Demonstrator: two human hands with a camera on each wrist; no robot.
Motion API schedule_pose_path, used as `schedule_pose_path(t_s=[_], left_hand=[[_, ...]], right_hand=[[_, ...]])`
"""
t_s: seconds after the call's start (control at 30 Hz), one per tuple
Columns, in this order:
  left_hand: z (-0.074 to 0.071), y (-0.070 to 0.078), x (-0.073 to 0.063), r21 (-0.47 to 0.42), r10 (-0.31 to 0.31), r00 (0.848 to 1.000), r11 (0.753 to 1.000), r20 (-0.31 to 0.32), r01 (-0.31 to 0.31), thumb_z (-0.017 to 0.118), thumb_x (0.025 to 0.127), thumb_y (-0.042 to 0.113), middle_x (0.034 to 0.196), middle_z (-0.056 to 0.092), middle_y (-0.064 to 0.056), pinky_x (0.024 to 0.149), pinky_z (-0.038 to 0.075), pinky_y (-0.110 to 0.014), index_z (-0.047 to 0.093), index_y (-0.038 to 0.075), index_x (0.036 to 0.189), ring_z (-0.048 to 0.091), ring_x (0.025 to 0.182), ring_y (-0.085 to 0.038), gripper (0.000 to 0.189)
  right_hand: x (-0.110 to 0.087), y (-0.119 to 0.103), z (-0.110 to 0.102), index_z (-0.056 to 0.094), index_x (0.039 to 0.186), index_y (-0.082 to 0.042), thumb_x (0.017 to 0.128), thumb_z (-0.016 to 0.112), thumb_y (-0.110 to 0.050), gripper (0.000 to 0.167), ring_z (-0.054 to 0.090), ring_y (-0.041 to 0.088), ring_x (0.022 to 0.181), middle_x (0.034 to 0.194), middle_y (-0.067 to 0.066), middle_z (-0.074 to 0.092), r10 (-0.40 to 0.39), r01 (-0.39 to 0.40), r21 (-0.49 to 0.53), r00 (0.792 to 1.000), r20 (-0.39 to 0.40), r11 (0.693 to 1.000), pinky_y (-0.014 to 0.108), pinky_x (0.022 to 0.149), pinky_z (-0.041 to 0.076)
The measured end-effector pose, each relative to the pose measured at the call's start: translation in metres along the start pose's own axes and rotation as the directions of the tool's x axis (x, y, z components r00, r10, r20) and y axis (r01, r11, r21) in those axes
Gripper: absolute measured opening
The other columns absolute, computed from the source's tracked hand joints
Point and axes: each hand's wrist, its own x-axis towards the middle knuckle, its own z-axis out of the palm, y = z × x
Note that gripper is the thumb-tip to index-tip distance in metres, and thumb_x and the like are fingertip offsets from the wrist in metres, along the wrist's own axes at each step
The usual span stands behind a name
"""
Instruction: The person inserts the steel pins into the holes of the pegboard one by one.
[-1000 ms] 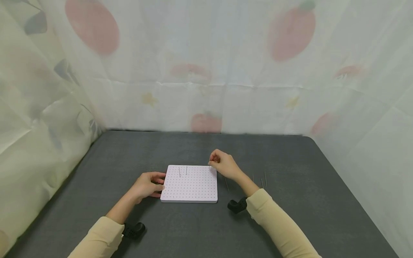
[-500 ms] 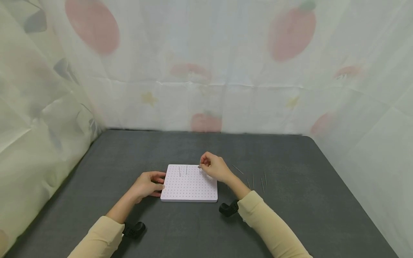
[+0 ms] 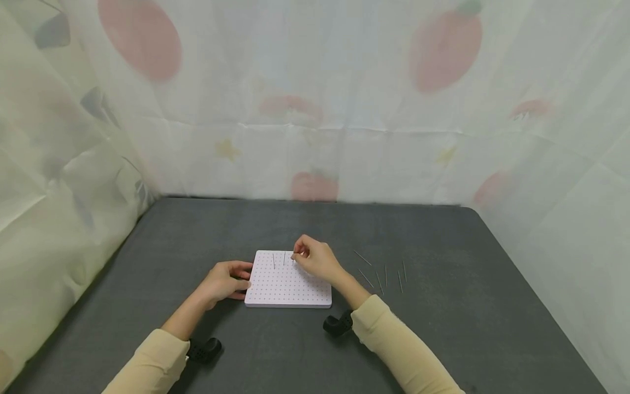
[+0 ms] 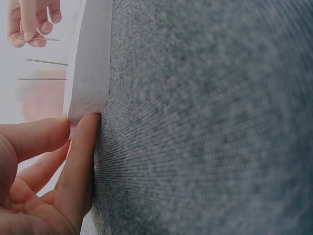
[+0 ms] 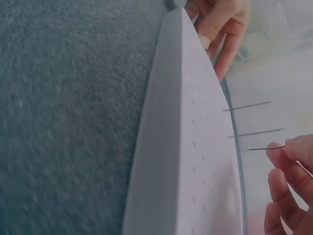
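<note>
A white board with a grid of small holes (image 3: 289, 287) lies flat on the dark table. My left hand (image 3: 220, 285) grips its left edge, thumb at the top rim and a finger along the side wall in the left wrist view. Two thin metal needles stand upright near the back left of the board, one needle (image 3: 274, 262) left of the other needle (image 3: 284, 258). Between thumb and index finger my right hand (image 3: 317, 261) pinches a third needle (image 5: 259, 149), pointing down. In the right wrist view its tip is short of the board's surface, just right of the standing pair.
Several loose needles (image 3: 386, 276) lie scattered on the grey tabletop (image 3: 443, 306) right of the board, near the right forearm. A black wrist camera (image 3: 337, 325) hangs under each sleeve. A printed curtain (image 3: 315, 109) closes off the back and sides.
My right hand has moved left over the board with its needle, from the back right corner toward the two standing needles. The left hand and board have stayed in place.
</note>
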Motion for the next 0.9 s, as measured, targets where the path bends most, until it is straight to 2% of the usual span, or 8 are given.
schedule_pose_path(t_s=[0.4,0.63,0.9], left_hand=[[0.000,0.000,0.000,0.005,-0.002,1.000,1.000,-0.004,0.002,0.066,0.079,-0.004,0.105,0.056,-0.017,0.063,0.057,-0.035,0.051,-0.001,0.127,0.062,0.076,-0.018,0.050],[0.001,0.000,0.000,0.012,-0.001,1.000,1.000,-0.009,0.001,0.066,0.079,-0.003,0.105,0.056,-0.017,0.063,0.057,-0.035,0.051,-0.001,0.127,0.062,0.077,-0.018,0.050],[0.002,0.000,0.000,0.010,0.000,1.000,1.000,-0.006,0.000,0.066,0.080,-0.003,0.105,0.056,-0.017,0.063,0.057,-0.035,0.051,0.000,0.127,0.062,0.077,-0.018,0.050]], right_hand=[[0.002,0.001,0.014,0.058,0.082,-0.016,0.082,0.065,-0.013,0.007,0.052,0.004,0.067,0.073,-0.007,0.060,-0.003,0.003,-0.079,1.000,-0.002,0.997,0.016,0.057,0.042],[0.001,0.002,0.016,0.059,0.081,-0.014,0.081,0.065,-0.010,0.006,0.053,0.005,0.067,0.073,-0.006,0.060,-0.027,0.026,-0.077,1.000,-0.004,0.997,0.016,0.057,0.042],[0.001,0.005,0.017,0.059,0.082,-0.016,0.081,0.063,-0.012,0.006,0.051,0.003,0.067,0.073,-0.008,0.059,-0.015,0.017,-0.100,0.999,0.029,0.995,0.015,0.058,0.041]])
